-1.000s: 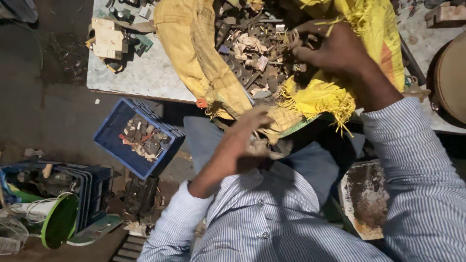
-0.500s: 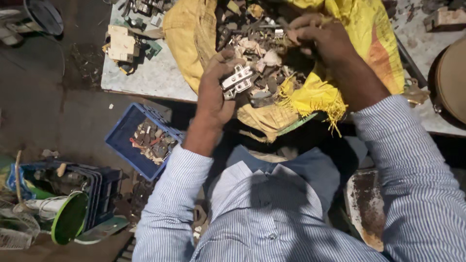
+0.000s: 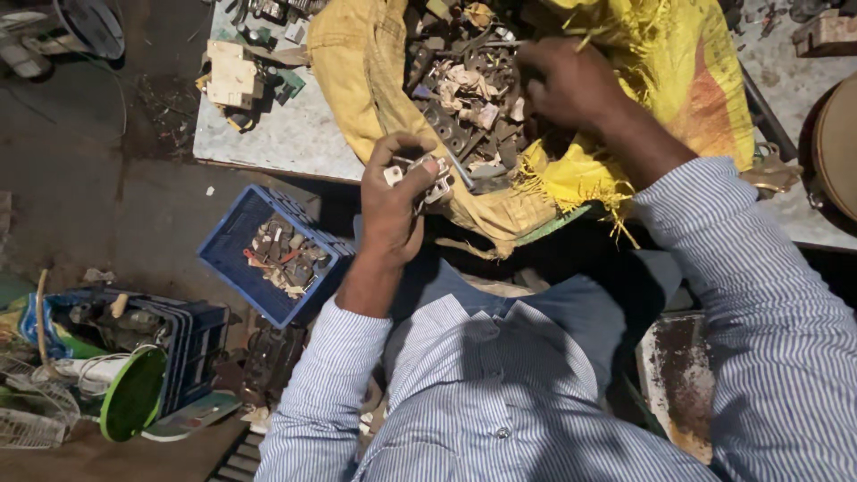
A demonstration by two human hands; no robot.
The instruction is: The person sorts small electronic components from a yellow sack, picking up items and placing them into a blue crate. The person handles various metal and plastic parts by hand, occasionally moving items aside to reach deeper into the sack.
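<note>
Head view, from left to right. At far left on the floor: a fan grille [image 3: 31,428], a green lid [image 3: 132,394] and a dark crate [image 3: 183,344] full of clutter. Further right, a blue crate [image 3: 234,268] on the floor, holding small scrap parts [image 3: 284,259], just below the bench [image 3: 286,138] edge. On the bench top left, a pale broken block [image 3: 230,76] beside small bits. Near the middle, left hand [image 3: 397,201] raised above the blue crate's right side, fingers closed around a small white and metal part [image 3: 420,174], held right at the front lip of the yellow sack [image 3: 357,80]. Sack lying open on the bench, its frayed edge hanging over the front. Inside, a heap of metal scrap [image 3: 464,89], brown and grey pieces mixed together. Right hand [image 3: 567,85] reaching into the sack, resting on the scrap heap, fingers curled down among the pieces; cannot tell what exactly gripped, if anything. Both arms in a blue striped shirt [image 3: 500,393]. At lower right, a rusty white box [image 3: 683,379] beside the right sleeve. At far right, a round brown thing [image 3: 835,143], only partly visible at the frame edge.
</note>
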